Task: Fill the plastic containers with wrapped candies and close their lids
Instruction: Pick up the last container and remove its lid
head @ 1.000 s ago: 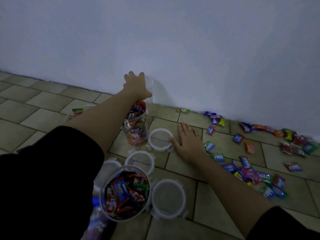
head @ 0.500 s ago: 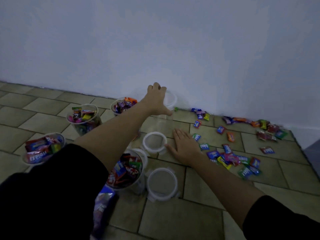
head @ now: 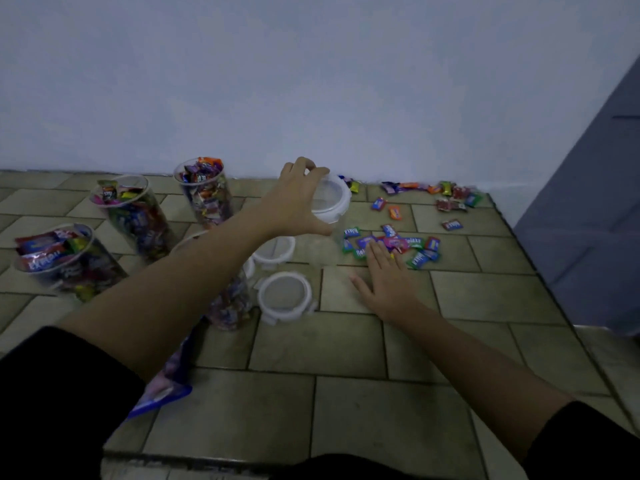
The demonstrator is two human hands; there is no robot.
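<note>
So my left hand (head: 294, 202) is stretched out toward the far edge of the tiled floor (head: 346, 344), fingers and thumb curled round the white-lidded top of a lidded clear container (head: 330, 200). Firm grab from above and the side. The see-through body looks empty, and I honestly can't tell if its base is on the floor or just off it.

My right hand (head: 386, 282) is flat on a tile with the fingers spread, holding nothing. The fingertips touch the near side of a heap of wrapped candies (head: 412, 245), just right of the container. More candies (head: 450, 197) are strung along the floor's far edge, against the wall (head: 311, 81), up into the far right corner by a grey door (head: 588, 202).

On the left side of the floor there are three filled containers with no lids on: one near the wall (head: 204, 192), one further left (head: 133, 213) and one at the left edge (head: 65, 261). A fourth full one (head: 232, 303) is half hidden under my left forearm.

Two loose lids lie between my arms, one closer to me (head: 284, 296) and one behind it (head: 277, 249). A blue and pink candy bag (head: 162, 393) pokes out from under my left arm at the near edge.
</note>
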